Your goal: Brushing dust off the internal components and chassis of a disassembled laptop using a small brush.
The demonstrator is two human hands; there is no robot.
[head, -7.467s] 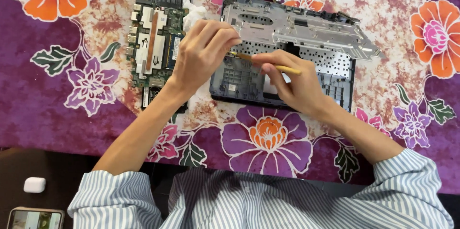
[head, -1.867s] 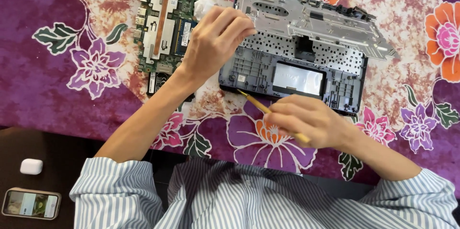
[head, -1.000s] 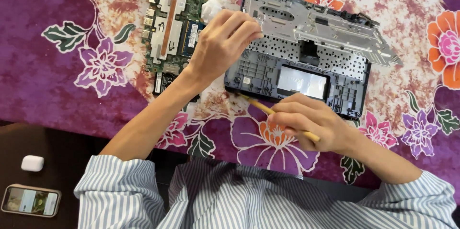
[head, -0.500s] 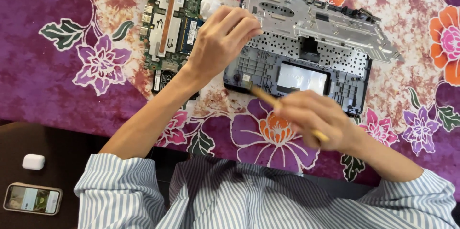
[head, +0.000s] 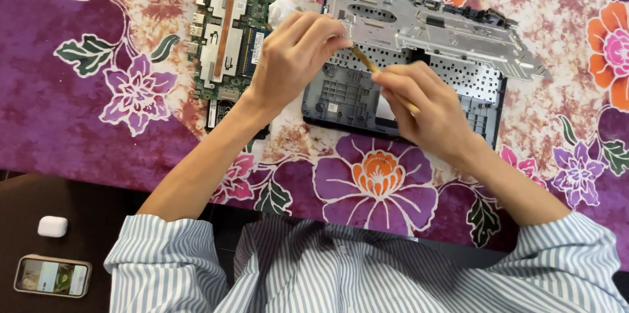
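At the far left, on the dark surface beside the cloth, lie a phone [head: 52, 276] with its screen lit and, just above it, a small white earbud case [head: 52, 226]. A purple floral tablecloth [head: 78, 129] covers the table, and on it, left of centre, sits a green circuit board [head: 226, 41] with a copper heat pipe running along it and a crumpled white tissue [head: 285, 3] at its upper right corner. The left hand [head: 295, 57] reaches up from a rolled striped sleeve [head: 164, 254] across the board's right edge — its fingers curl together, pinching near the left end of the silver metal frame [head: 426, 24] where the tip of the thin wooden-handled tool [head: 365, 62] also arrives; whether the fingertips grip the frame or only press on it cannot be told. The frame lies tilted across the upper part of the opened laptop shell [head: 347, 97], a dark tray with a perforated keyboard backing, resting on the cloth at centre. The right hand [head: 426, 106] is closed around the tool like a pen, its handle hidden in the fist, the shaft slanting up-left over the shell — toward the left hand's fingertips.
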